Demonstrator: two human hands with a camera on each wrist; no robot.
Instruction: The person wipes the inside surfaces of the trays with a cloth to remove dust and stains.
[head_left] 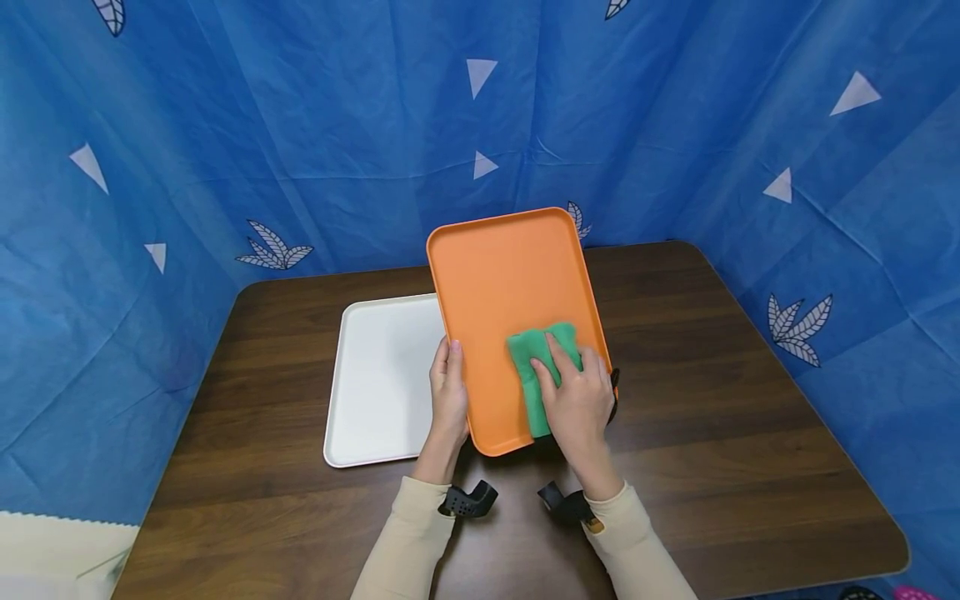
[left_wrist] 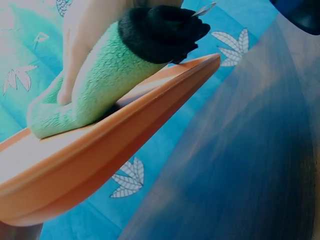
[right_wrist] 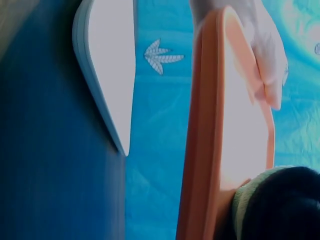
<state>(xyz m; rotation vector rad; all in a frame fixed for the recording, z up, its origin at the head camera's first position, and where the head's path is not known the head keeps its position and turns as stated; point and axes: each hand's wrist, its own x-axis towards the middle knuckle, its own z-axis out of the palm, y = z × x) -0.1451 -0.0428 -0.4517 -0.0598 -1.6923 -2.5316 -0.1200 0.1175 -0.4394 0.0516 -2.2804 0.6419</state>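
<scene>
An orange tray (head_left: 510, 275) is raised and tilted, its inside facing me. My left hand (head_left: 448, 392) grips its left edge, with the thumb over the rim. On the tray's lower right lies a folded green cloth (head_left: 534, 396), fuzzy in the left wrist view. My right hand (head_left: 581, 400) holds this cloth against the tray's inner face, thumb and index finger on top of it. A dark ruffled bunch (left_wrist: 162, 32) shows at the cloth's end in the left wrist view; the hand hides most of it in the head view.
A white tray (head_left: 382, 383) lies flat on the brown wooden table (head_left: 712, 433), partly behind the orange tray. Blue patterned curtains (head_left: 337, 108) hang around the table's back and sides. Black straps with cameras are on both wrists.
</scene>
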